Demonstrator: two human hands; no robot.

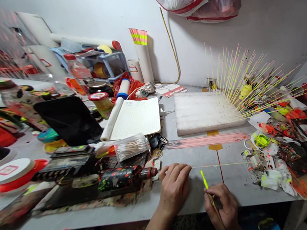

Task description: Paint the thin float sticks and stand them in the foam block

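My left hand rests on the grey table, fingers closed on the left end of a thin stick that lies level out to the right. A thin paintbrush with a fluorescent yellow tip is pinched in my right hand, near the table's front edge. Its tip points up, just below the stick and apart from it. Behind both hands lies a row of thin pink and dark sticks, across a strip of brown tape. A dark red line runs down the table under the stick.
A white foam block bristles with several painted sticks. Paint-stained scraps crowd the right. To the left are a paint-spotted bottle, cotton swabs, an open notebook and a black tablet-like panel.
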